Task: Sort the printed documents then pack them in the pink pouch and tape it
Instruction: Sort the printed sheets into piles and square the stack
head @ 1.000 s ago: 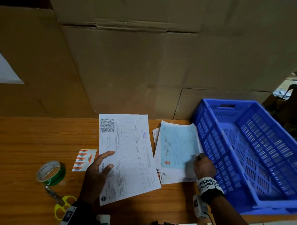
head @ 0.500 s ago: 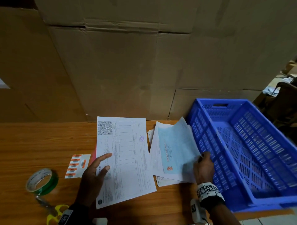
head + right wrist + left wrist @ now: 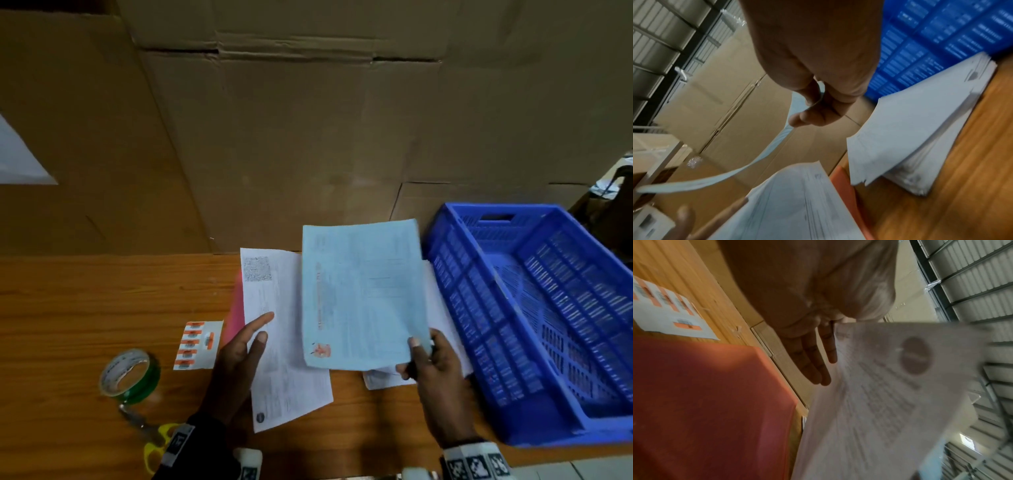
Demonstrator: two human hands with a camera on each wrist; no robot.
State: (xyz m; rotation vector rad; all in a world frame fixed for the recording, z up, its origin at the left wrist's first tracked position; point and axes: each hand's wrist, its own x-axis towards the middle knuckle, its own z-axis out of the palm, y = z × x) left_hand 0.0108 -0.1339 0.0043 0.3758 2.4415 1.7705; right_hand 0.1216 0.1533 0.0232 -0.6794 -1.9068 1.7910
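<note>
Blue paper is hanging from the right hand (image 3: pixel 433 363), whose grip is pinching the blue sheet (image 3: pixel 361 294) at its near corner, lifted just left of the blue crate (image 3: pixel 534 329). Being thin and floppy, it is sagging, so a corner pinch probably suffices. Further left of the crate, the left hand (image 3: pixel 239 356) is resting, fingers straight, on the white invoice (image 3: pixel 284 349) covering the pink pouch (image 3: pixel 235 308) on the tabletop (image 3: pixel 85 301); the remaining stack (image 3: pixel 920 146) is lying against the crate.

You see a pale blue sheet (image 3: pixel 363 294) with a red stamp, a white sheet (image 3: pixel 284 342) with a grey speckled code square, and a pink pouch (image 3: pixel 236 308). Your crate (image 3: pixel 534 315) is bright blue slatted plastic; the tape roll (image 3: pixel 132 377) is green, the scissors (image 3: pixel 157 442) yellow-handled, the label sheet (image 3: pixel 198 344) white with orange bars, on an orange-brown wood-grain table (image 3: pixel 85 301).
</note>
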